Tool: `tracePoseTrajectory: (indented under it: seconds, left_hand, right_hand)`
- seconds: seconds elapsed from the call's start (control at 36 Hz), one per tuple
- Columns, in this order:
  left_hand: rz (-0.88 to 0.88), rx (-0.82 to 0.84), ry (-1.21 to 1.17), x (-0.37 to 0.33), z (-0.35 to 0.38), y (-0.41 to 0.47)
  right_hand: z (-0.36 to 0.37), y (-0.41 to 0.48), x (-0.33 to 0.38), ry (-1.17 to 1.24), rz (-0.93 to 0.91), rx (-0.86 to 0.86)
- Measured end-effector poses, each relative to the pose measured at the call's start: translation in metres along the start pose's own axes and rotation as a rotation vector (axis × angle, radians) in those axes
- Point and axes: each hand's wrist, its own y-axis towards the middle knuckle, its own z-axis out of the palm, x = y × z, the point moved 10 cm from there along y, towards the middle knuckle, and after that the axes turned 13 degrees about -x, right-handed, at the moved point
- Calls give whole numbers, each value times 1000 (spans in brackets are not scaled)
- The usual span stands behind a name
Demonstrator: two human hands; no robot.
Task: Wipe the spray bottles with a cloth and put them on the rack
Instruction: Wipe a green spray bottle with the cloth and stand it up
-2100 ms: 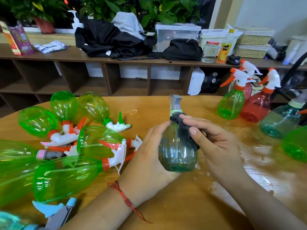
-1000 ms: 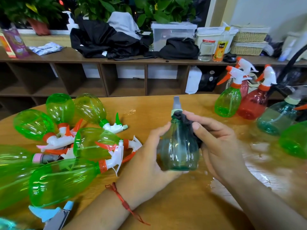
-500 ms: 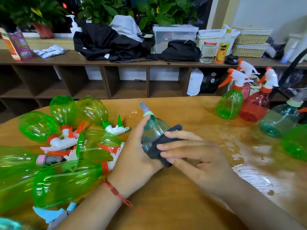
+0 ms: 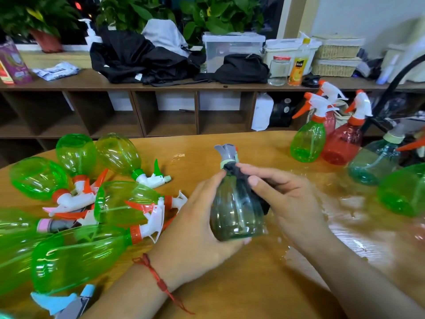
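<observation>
left: green spray bottles lay on their sides on the wooden table. centre: your left hand gripped the teal bottle, upright at mid-table; your right hand pinched a dark cloth against its neck. right: wet patch, upright bottles. behind: cubby shelf, black bags, plants.

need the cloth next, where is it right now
Head view, centre: the cloth is pressed by the right hand against the bottle held in the left hand.
</observation>
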Motion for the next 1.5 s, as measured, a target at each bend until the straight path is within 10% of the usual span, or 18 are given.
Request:
tracePoseTrajectory:
  seconds: [0.42,0.78,1.14,1.5]
  left_hand:
    - [-319,-97,-339,44,-4,1]
    - [-83,-9,-131,5,11,-4]
    - [-325,-158,-359,44,-16,5]
    - [-159,60,-289,3,12,-6]
  right_hand:
    - [33,-29,16,-309,-398,300]
    - [2,2,7,-64,-97,18]
    - [32,-28,22,-364,-502,240]
    - [-10,3,-6,11,26,-33]
